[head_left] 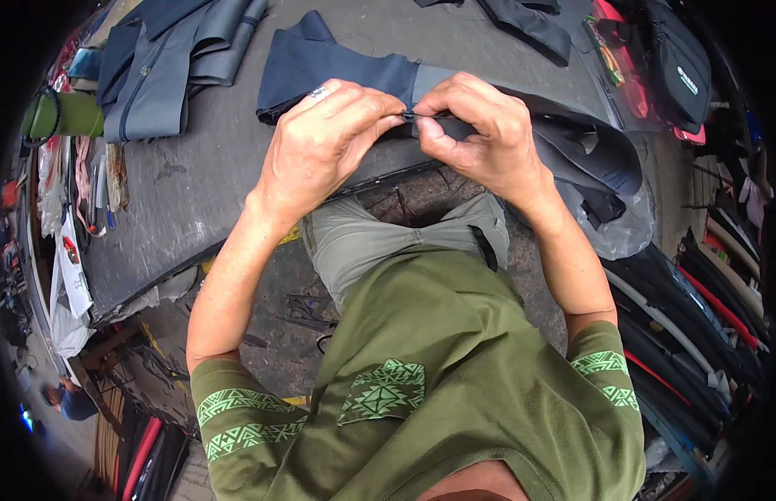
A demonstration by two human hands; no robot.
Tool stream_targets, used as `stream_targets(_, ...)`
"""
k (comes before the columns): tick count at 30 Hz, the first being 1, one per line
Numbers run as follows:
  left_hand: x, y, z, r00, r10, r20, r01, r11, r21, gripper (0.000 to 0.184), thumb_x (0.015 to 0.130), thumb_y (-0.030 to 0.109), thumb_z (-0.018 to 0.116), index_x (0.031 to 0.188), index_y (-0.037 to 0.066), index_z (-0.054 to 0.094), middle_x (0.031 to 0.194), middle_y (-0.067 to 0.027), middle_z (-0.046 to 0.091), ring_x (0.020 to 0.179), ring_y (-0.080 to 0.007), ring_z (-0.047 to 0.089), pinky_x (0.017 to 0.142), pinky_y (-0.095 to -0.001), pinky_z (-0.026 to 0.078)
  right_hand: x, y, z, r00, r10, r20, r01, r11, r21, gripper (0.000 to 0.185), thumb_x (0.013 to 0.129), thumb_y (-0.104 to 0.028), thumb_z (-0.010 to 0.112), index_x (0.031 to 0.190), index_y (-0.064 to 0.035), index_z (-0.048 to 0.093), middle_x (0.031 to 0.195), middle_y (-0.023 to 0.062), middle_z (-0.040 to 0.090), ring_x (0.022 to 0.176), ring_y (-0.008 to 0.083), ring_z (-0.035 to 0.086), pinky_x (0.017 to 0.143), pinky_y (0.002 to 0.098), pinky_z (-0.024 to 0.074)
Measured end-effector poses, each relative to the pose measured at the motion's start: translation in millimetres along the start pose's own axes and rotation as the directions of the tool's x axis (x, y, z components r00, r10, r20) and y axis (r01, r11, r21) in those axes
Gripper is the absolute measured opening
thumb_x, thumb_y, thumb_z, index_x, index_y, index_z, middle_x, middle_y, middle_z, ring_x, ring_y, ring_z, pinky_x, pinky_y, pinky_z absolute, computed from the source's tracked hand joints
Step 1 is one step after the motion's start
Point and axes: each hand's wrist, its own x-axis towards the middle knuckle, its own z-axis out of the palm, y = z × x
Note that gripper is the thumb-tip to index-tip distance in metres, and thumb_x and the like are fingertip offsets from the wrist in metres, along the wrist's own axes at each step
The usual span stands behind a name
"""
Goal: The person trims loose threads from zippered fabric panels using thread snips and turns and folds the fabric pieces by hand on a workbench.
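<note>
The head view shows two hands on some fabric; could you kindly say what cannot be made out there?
Head view: the exact spot where the left hand and right hand pinch the fabric, partly covered by the hands themselves.
Head view: the far end of the dark cloth, cut off by the top edge.
Head view: details of the background person, too small and blurred.

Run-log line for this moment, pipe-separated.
left hand: pinching | right hand: pinching | at: join of navy fabric and gray fabric | place: near edge of dark table
</note>
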Motion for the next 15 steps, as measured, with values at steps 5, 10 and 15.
stream_targets(5, 15, 14, -5, 0.998, -0.054, 0.013, 0.054, 0.998, -0.019, 0.019, 0.085, 0.003, 0.079, 0.103, 0.002, 0.075, 0.098, -0.0098, 0.077, 0.089, -0.0248, 0.074, 0.079, -0.034, 0.058, 9, 1, -5, 0.999, 0.04, 0.006, -0.041, 0.997, 0.072, 0.01, 0.085, -0.013, 0.074, 0.089, -0.0048, 0.069, 0.085, 0.0089, 0.069, 0.075, 0.0306, 0.069, 0.064, 0.0404, 0.0554)
stream_targets(10, 39, 18, -8, 0.988, -0.112, 0.11, 0.115, 0.993, -0.022, 0.012, 0.088, 0.003, 0.076, 0.101, 0.002, 0.074, 0.095, -0.0106, 0.076, 0.086, -0.0251, 0.074, 0.077, -0.0341, 0.057, 7, 3, -32, 0.98, 0.119, 0.161, -0.134, 0.988, 0.083, 0.022, 0.088, -0.014, 0.071, 0.107, -0.0041, 0.067, 0.101, 0.0139, 0.067, 0.092, 0.0363, 0.068, 0.079, 0.0448, 0.0562)
stream_targets(15, 89, 4, -17, 0.981, -0.003, 0.196, 0.002, 1.0, 0.008, 0.011, 0.095, 0.007, 0.073, 0.103, -0.001, 0.072, 0.093, -0.0109, 0.073, 0.079, -0.0188, 0.068, 0.075, -0.0283, 0.053, -11, -10, -79, 0.988, 0.15, 0.036, -0.142, 0.974, -0.176, 0.075, 0.081, -0.009, 0.08, 0.147, -0.0119, 0.045, 0.135, 0.0162, 0.051, 0.113, 0.0404, 0.063, 0.094, 0.0473, 0.0548)
